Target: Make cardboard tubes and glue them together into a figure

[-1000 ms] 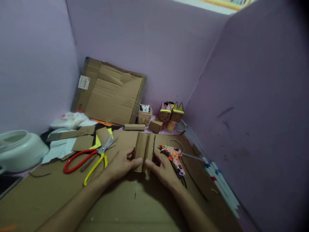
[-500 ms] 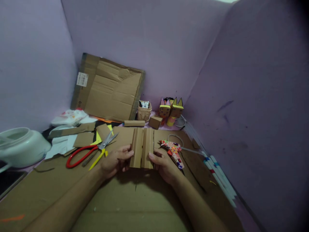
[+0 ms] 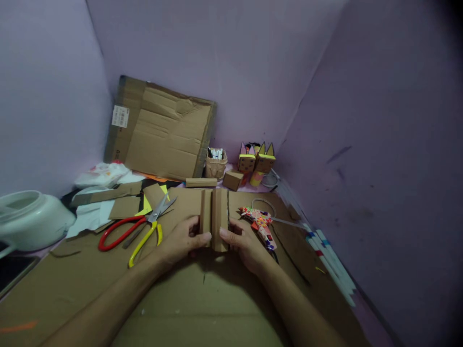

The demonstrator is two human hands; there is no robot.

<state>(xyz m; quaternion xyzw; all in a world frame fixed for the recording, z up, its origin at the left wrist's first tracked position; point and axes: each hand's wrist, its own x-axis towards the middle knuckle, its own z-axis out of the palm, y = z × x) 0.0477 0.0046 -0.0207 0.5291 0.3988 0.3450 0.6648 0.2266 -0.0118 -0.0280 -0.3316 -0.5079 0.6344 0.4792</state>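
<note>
Two long folded cardboard strips stand side by side at the middle of the work surface, a narrow dark gap between them. My left hand (image 3: 187, 239) grips the left cardboard strip (image 3: 206, 212), thumb on its near face. The right cardboard strip (image 3: 220, 214) is held by my right hand (image 3: 243, 241), its thumb on the near end and its fingers behind the right edge. Scissors (image 3: 146, 224) with one red and one yellow handle lie left of my left hand. A patterned glue gun (image 3: 261, 225) rests just right of my right hand.
A cardboard sheet (image 3: 72, 289) covers the table. A large flattened box (image 3: 166, 132) leans on the back wall beside a cup of markers (image 3: 216, 166). Two paper animal figures (image 3: 256, 164) stand behind a small cardboard box (image 3: 233, 180). Several markers (image 3: 331, 265) lie right; a white pot (image 3: 34, 219) stands left.
My left hand has moved a little right, its thumb now further over the left strip. That strip has turned and looks narrower, and the right one shows a tilted fold.
</note>
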